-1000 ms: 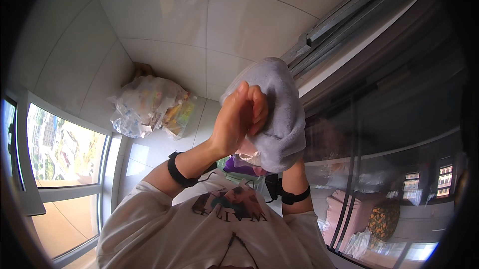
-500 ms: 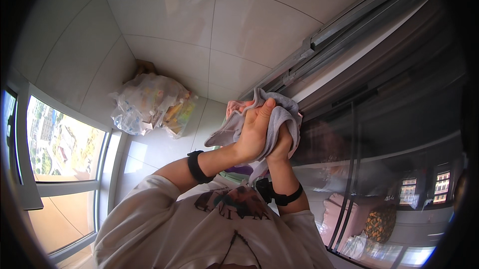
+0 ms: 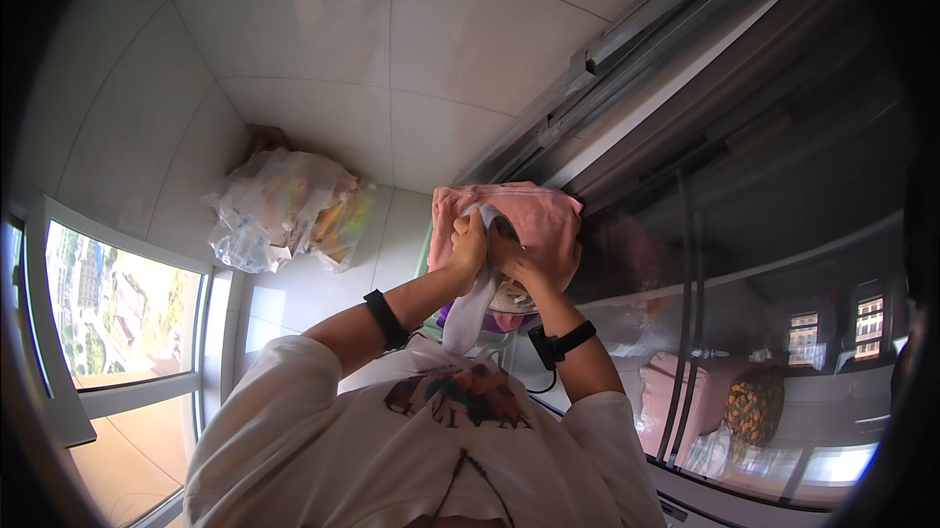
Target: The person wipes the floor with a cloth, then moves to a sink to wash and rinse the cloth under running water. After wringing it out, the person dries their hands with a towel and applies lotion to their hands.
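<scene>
A light grey cloth [image 3: 470, 315] hangs in a narrow strip between my hands and toward my chest. My left hand [image 3: 469, 239] is closed round its upper part, fingers curled in. Close beside it, my right hand [image 3: 511, 259] grips the same cloth, its fingertips partly hidden behind a fold. Under and beyond both hands a pink towel [image 3: 539, 220] lies spread over a light green container [image 3: 428, 252], whose rim shows at the left. Purple fabric [image 3: 444, 317] and a pale, bunched piece [image 3: 511, 297] show below my wrists.
Clear plastic bags [image 3: 284, 205] with mixed contents stand in the tiled corner at the far left. A window [image 3: 122, 303] is on the left. Along the right run a metal sliding track [image 3: 578, 78] and a dark glass door [image 3: 744, 234] full of reflections.
The grey cloth, bunched around both hands before, now hangs as a narrow strip. My hands have shifted slightly left, and the pink towel beneath is in plain sight.
</scene>
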Demonstrator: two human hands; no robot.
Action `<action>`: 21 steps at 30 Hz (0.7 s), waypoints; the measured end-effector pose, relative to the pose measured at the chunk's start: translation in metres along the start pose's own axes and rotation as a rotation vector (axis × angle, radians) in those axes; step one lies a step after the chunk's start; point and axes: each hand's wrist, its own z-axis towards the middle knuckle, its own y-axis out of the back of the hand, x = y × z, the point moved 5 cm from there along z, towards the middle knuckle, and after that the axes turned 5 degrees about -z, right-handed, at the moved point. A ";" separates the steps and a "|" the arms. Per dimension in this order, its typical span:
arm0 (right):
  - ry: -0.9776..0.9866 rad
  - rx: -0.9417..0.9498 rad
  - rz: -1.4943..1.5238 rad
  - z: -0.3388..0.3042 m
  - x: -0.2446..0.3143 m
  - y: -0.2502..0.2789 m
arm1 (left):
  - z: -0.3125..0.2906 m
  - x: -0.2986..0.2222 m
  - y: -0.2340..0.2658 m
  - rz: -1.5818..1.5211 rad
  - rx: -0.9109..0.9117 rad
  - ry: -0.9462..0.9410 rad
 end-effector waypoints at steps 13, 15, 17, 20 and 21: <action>0.768 0.225 1.972 -0.065 0.057 0.043 | -0.035 -0.092 -0.033 -0.396 0.487 0.323; 0.891 0.258 1.875 -0.067 0.058 0.047 | -0.041 -0.110 -0.038 -0.364 0.600 0.177; 0.671 -0.075 1.620 -0.056 0.048 0.044 | -0.041 -0.113 -0.038 -0.331 0.515 0.142; 0.335 -0.507 1.180 -0.048 0.043 0.041 | -0.035 -0.111 -0.037 -0.416 0.432 0.139; 0.247 -0.615 1.086 -0.049 0.043 0.041 | -0.034 -0.108 -0.037 -0.439 0.384 0.160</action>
